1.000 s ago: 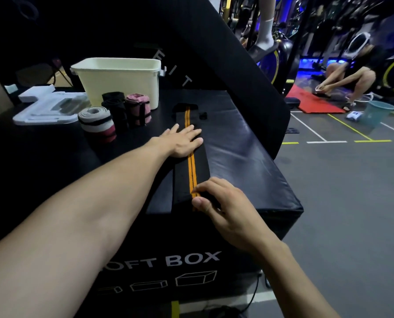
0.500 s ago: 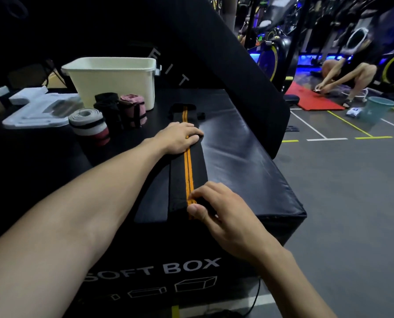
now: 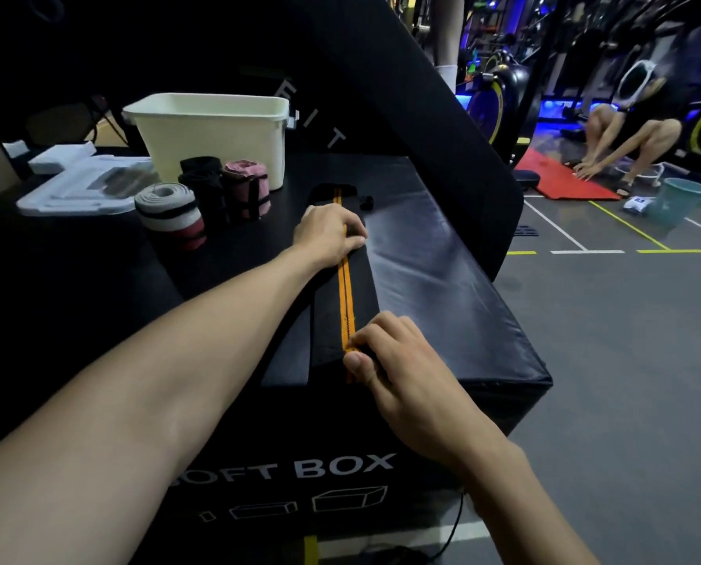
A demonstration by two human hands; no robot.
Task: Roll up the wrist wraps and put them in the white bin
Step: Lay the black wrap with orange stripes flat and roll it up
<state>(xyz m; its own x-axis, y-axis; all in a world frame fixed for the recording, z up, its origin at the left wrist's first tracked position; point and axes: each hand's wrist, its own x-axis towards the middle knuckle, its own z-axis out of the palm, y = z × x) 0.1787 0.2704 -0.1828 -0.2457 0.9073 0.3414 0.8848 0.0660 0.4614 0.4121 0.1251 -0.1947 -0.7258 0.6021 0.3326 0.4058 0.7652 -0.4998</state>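
A black wrist wrap (image 3: 357, 295) with two orange stripes lies stretched out along the top of the black soft box (image 3: 442, 287). My left hand (image 3: 328, 234) rests on its far part, fingers curled down over the strap. My right hand (image 3: 389, 360) pinches the near end at the box's front edge, between thumb and fingers. The white bin (image 3: 214, 132) stands at the back of the box. In front of the bin stand three rolled wraps: a grey, white and red one (image 3: 169, 214), a black one (image 3: 202, 185) and a pink one (image 3: 245, 185).
A white plastic tray (image 3: 75, 189) lies at the far left. A big slanted black pad (image 3: 422, 128) rises behind the box on the right. On the gym floor beyond, a person crouches by a red mat (image 3: 561, 181) and a teal bucket (image 3: 683, 197).
My left hand went from flat on the wrap to curled over it, a little farther along. My right hand's thumb and fingers have closed on the near end.
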